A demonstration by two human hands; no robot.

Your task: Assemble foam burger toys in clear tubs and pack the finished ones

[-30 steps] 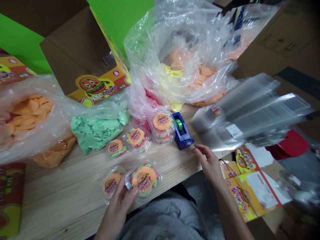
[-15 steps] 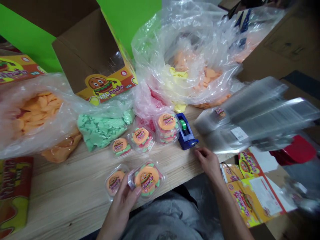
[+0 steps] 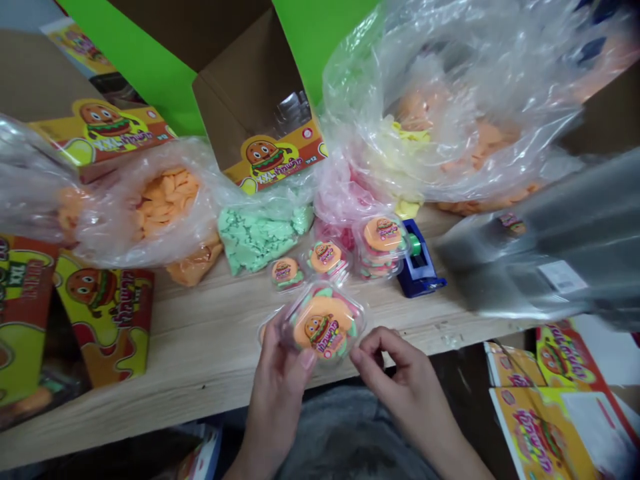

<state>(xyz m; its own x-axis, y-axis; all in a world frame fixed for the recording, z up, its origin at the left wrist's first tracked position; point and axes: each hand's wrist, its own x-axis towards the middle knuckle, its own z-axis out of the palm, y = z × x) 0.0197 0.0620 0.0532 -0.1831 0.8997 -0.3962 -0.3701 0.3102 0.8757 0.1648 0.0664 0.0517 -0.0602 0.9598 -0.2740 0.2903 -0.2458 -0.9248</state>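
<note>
My left hand (image 3: 277, 393) holds up a clear plastic tray of burger-shaped gummy candy (image 3: 323, 327) with an orange label. A sliver of another tray (image 3: 263, 331) shows behind it, partly hidden. My right hand (image 3: 395, 380) sits at the tray's lower right edge, thumb and forefinger pinched together. I cannot tell whether anything thin lies between those fingertips. On the wooden table (image 3: 240, 363) beyond the hands stand a small gummy tray (image 3: 285, 273), another tray (image 3: 325, 259), a taller stack of trays (image 3: 383, 243), and a blue tape dispenser (image 3: 417, 267).
Open plastic bags hold green gummies (image 3: 257, 237), orange gummies (image 3: 165, 203) and yellow-orange pieces (image 3: 440, 140). A pile of clear plastic sleeves (image 3: 540, 247) lies at the right. Printed burger candy boxes (image 3: 105, 320) lie at the left, flat cartons (image 3: 540, 407) at lower right.
My right hand has moved left from beside the tape dispenser to the tray. My left hand has lifted the tray off the table. The view has shifted, bringing more boxes in at the left.
</note>
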